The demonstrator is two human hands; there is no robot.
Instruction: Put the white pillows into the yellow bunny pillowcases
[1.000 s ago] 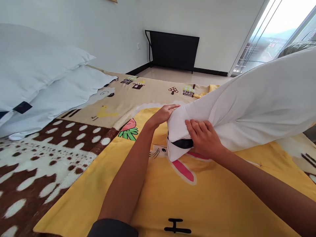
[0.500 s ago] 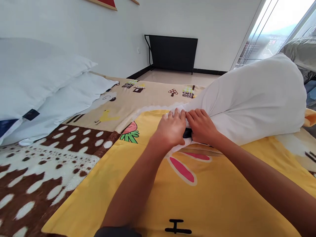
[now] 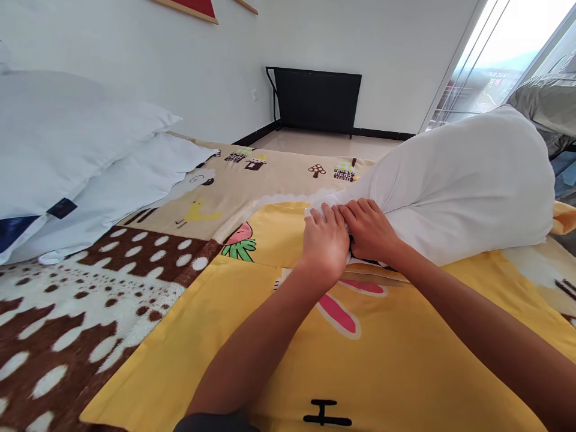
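Observation:
A puffy white pillow (image 3: 472, 186) lies slantwise, its bulk to the right and its gathered, narrow end in my hands. My left hand (image 3: 326, 240) is closed round that end, fingers curled over the top. Right beside it, my right hand (image 3: 371, 231) also grips the white fabric, the two hands touching. A small dark patch shows between them; I cannot make out what it is. Beneath lies a yellow pillowcase (image 3: 180, 348) printed with pink rabbit ears and a radish with green leaves. My palms and thumbs are mostly hidden.
A patterned brown and beige blanket (image 3: 144, 255) covers the bed. White pillows (image 3: 85, 138) are stacked on the left. Past the bed's far edge, a black folded panel (image 3: 317, 102) leans against the wall. A grey plastic-wrapped bundle (image 3: 546, 105) stands at the far right, near a window.
My left hand has shifted right and its thumb has tucked in, closing the gap to my right hand. My right hand has stayed nearly in place. The pillow's upper end sits slightly lower.

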